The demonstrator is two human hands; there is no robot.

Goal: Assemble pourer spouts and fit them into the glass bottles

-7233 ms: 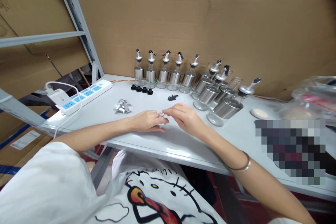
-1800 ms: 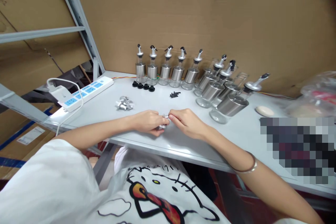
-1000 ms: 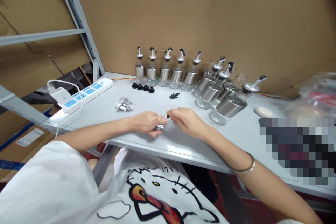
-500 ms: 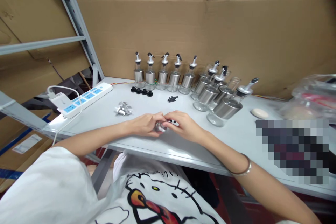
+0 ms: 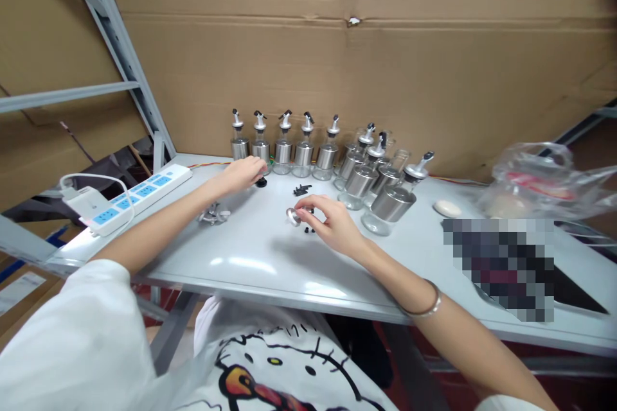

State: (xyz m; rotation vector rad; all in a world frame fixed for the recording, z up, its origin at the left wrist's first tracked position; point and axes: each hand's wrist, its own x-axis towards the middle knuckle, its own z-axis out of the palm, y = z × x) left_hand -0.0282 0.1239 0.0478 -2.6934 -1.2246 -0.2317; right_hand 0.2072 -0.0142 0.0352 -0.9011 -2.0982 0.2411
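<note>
My left hand reaches over the row of black rubber stoppers, fingers curled down and close together. One black stopper shows just under its fingertips; the other stoppers and whatever the fingers pinch are hidden. Between the thumb and fingers of my right hand is a shiny silver pourer cap, held just above the table. Tiny black pieces lie beside that hand. Beyond it is a small pile of black flip levers. Several silver pourer parts lie below my left forearm.
Glass oil bottles with steel sleeves line the back, most topped with pourers; a nearer bottle stands at right. A white power strip lies left. To the right are a pale oval object and a clear plastic bag.
My left hand has left the silver cap and moved forward and left to the black stoppers. My right hand keeps hold of the cap. The camera view has shifted slightly.
</note>
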